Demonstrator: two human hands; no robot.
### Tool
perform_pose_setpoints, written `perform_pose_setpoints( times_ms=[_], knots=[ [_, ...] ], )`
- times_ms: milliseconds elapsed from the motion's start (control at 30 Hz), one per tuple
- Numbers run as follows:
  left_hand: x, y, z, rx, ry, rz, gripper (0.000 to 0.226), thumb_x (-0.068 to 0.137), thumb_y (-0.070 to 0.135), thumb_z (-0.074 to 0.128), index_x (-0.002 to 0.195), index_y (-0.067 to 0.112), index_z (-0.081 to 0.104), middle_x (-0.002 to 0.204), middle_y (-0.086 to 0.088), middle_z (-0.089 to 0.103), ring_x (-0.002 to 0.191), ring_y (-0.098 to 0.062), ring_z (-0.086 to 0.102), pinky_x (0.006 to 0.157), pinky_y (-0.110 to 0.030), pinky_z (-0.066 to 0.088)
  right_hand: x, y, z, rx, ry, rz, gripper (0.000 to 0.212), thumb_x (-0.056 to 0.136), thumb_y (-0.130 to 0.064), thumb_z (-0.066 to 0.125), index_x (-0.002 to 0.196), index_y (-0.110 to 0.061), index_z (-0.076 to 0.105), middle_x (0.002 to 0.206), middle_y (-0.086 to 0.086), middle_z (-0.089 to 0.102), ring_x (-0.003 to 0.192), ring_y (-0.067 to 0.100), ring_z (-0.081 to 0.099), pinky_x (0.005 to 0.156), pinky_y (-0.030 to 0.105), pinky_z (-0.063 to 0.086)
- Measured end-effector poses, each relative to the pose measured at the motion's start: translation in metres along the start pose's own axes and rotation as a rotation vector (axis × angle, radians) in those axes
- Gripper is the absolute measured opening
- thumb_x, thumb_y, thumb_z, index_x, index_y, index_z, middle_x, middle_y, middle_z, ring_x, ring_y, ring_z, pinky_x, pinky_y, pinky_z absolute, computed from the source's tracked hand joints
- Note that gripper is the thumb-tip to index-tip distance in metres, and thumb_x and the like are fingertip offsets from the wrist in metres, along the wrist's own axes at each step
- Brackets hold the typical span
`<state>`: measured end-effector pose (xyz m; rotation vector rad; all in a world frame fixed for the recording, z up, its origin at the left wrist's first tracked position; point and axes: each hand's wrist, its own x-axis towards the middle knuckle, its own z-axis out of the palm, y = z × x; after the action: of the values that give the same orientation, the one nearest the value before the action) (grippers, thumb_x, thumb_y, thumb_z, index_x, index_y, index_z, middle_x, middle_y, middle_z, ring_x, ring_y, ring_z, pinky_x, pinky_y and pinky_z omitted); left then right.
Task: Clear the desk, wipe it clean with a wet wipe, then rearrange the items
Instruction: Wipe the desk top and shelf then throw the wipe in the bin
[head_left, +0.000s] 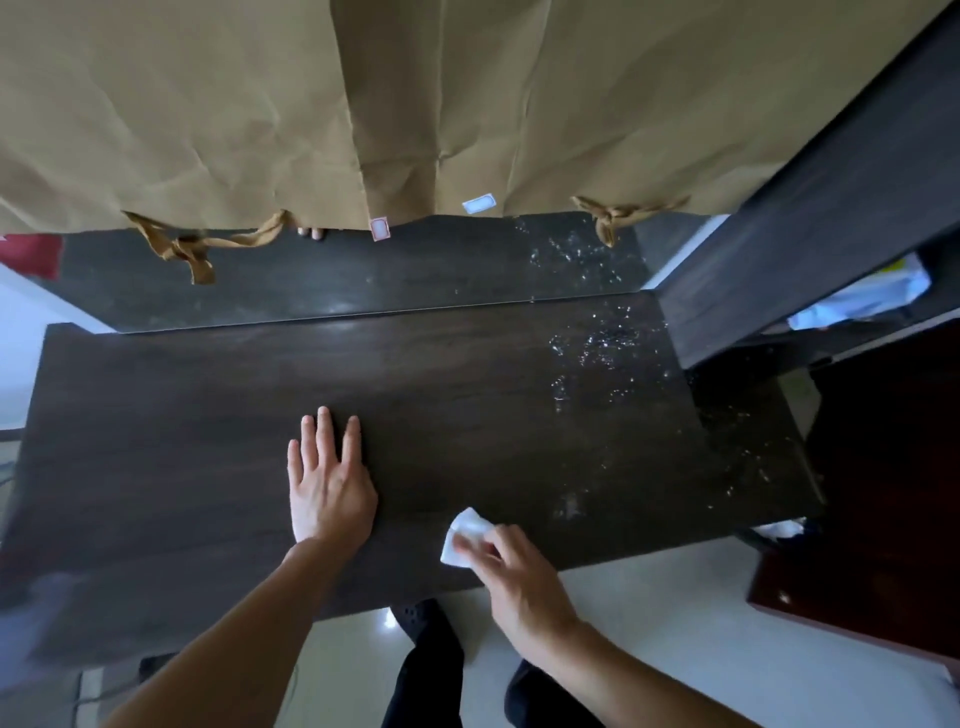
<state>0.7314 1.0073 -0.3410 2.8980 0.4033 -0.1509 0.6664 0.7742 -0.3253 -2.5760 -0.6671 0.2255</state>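
The dark wooden desk (208, 415) fills the middle of the head view, with nothing standing on its top. My left hand (330, 480) lies flat on it near the centre, fingers spread, holding nothing. My right hand (511, 569) is at the front edge, fingers closed on a folded white wet wipe (465, 535) that is pressed against the desk top. White specks and smears (597, 358) dot the right part of the desk.
Brown paper (260, 104) with torn, knotted strips covers the mirror behind the desk. A dark shelf unit (805, 223) rises at the right, with white and blue packets (857, 301) inside. A dark red cabinet (883, 493) stands at the right. White floor lies below.
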Motion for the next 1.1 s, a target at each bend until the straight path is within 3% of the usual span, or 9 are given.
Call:
perform_pose_setpoints(
  times_ms=[67, 200, 367, 500, 600, 700, 800, 1000, 1100],
  knots=[
    [-0.021, 0.013, 0.005, -0.016, -0.019, -0.036, 0.051, 0.087, 0.011, 0.044, 0.138, 0.008, 0.045, 0.151, -0.023, 0.028, 0.141, -0.041, 0.021, 0.115, -0.053, 0.019, -0.027, 0.024, -0.012, -0.029, 0.006, 0.0, 0.054, 0.074, -0.003, 0.042, 0.121, -0.025, 0.059, 0.093, -0.006, 0.044, 0.077, 0.012, 0.047, 0.055, 0.021, 0.043],
    [-0.067, 0.057, 0.02, -0.102, 0.02, -0.153, 0.049, 0.088, 0.02, 0.037, 0.133, 0.008, 0.05, 0.149, -0.023, 0.033, 0.139, -0.04, 0.025, 0.114, -0.053, 0.021, -0.059, 0.085, -0.049, -0.066, -0.043, 0.109, 0.076, 0.06, 0.009, 0.071, 0.124, -0.027, 0.053, 0.091, -0.004, 0.048, 0.075, 0.015, 0.054, 0.054, 0.021, 0.043],
    [-0.085, 0.087, 0.038, -0.1, 0.068, -0.201, 0.05, 0.092, 0.022, 0.029, 0.137, 0.007, 0.045, 0.151, -0.021, 0.029, 0.142, -0.037, 0.02, 0.117, -0.048, 0.013, -0.012, 0.104, -0.048, -0.058, 0.202, 0.336, 0.059, 0.069, 0.015, 0.064, 0.12, -0.013, 0.061, 0.087, 0.01, 0.054, 0.078, 0.028, 0.054, 0.06, 0.033, 0.049],
    [-0.084, 0.087, 0.043, -0.078, 0.127, -0.213, 0.05, 0.091, 0.021, 0.032, 0.137, 0.008, 0.044, 0.151, -0.02, 0.029, 0.142, -0.036, 0.02, 0.117, -0.047, 0.012, -0.009, 0.071, -0.018, 0.013, 0.084, 0.048, 0.052, 0.077, 0.007, 0.044, 0.119, -0.017, 0.062, 0.089, 0.008, 0.053, 0.078, 0.024, 0.049, 0.065, 0.032, 0.045],
    [-0.084, 0.089, 0.042, -0.067, 0.164, -0.208, 0.052, 0.089, 0.022, 0.03, 0.136, 0.007, 0.046, 0.151, -0.02, 0.03, 0.142, -0.036, 0.021, 0.117, -0.048, 0.014, -0.045, 0.101, -0.036, -0.01, -0.018, -0.137, 0.047, 0.083, -0.005, 0.039, 0.121, -0.02, 0.062, 0.089, 0.004, 0.052, 0.08, 0.019, 0.047, 0.064, 0.026, 0.043],
    [-0.084, 0.09, 0.041, -0.083, 0.193, -0.222, 0.051, 0.089, 0.022, 0.031, 0.135, 0.007, 0.047, 0.151, -0.02, 0.031, 0.141, -0.036, 0.022, 0.117, -0.048, 0.015, -0.03, 0.156, -0.066, -0.066, 0.117, 0.024, 0.048, 0.08, 0.005, 0.048, 0.12, -0.017, 0.064, 0.09, 0.007, 0.053, 0.081, 0.024, 0.051, 0.063, 0.032, 0.051],
    [-0.085, 0.09, 0.042, -0.086, 0.228, -0.212, 0.05, 0.088, 0.02, 0.033, 0.134, 0.007, 0.048, 0.15, -0.02, 0.033, 0.141, -0.037, 0.024, 0.116, -0.049, 0.016, 0.024, 0.15, -0.061, -0.076, 0.242, 0.284, 0.056, 0.071, 0.011, 0.053, 0.117, -0.016, 0.065, 0.09, 0.012, 0.054, 0.082, 0.034, 0.054, 0.065, 0.038, 0.051],
    [-0.085, 0.09, 0.041, -0.098, 0.252, -0.209, 0.051, 0.088, 0.021, 0.031, 0.134, 0.006, 0.048, 0.15, -0.02, 0.033, 0.141, -0.037, 0.024, 0.116, -0.05, 0.018, -0.021, 0.092, -0.021, -0.002, 0.025, -0.104, 0.054, 0.074, 0.007, 0.045, 0.12, -0.015, 0.061, 0.094, 0.006, 0.056, 0.082, 0.023, 0.05, 0.067, 0.03, 0.046],
    [-0.086, 0.09, 0.042, -0.1, 0.244, -0.213, 0.052, 0.089, 0.021, 0.029, 0.135, 0.006, 0.048, 0.151, -0.02, 0.032, 0.142, -0.037, 0.023, 0.116, -0.05, 0.017, -0.043, 0.14, -0.052, -0.04, 0.09, -0.033, 0.045, 0.082, 0.0, 0.05, 0.122, -0.02, 0.062, 0.095, 0.004, 0.056, 0.086, 0.019, 0.052, 0.072, 0.025, 0.043]
  ],
)
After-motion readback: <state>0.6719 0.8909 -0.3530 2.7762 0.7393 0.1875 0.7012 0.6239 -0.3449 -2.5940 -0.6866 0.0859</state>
